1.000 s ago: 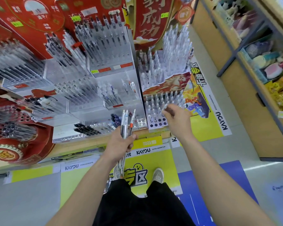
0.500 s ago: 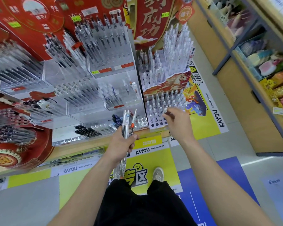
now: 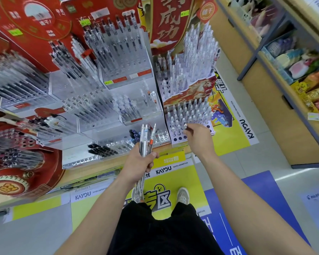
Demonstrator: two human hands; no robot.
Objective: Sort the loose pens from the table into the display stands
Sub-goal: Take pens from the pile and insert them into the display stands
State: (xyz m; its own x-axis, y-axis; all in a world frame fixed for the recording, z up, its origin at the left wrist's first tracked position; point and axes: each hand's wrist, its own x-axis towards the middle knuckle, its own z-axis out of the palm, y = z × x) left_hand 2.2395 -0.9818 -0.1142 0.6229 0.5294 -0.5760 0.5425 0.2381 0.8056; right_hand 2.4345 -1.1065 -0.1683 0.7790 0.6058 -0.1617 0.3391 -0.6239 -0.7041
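My left hand (image 3: 141,163) grips a bundle of clear pens (image 3: 145,142), one with an orange band, held upright in front of the lowest clear stands. My right hand (image 3: 198,137) pinches the top of a clear pen (image 3: 185,126) standing in the white holed stand (image 3: 175,139) at the table's front right. That stand is packed with clear pens; a few dark holes along its front row stay open. Tiered acrylic stands (image 3: 118,78) filled with black and blue pens rise to the left.
Red cardboard display panels (image 3: 166,21) stand behind the stands. The wooden table edge (image 3: 92,169) runs in front of me. A shelf unit (image 3: 291,74) with plush toys lines the right side. Yellow and blue floor stickers (image 3: 173,173) lie under my feet.
My right hand has drawn back from the middle of the white stand to its front rows, now pinching a pen top. My left hand has kept the bundle almost still.
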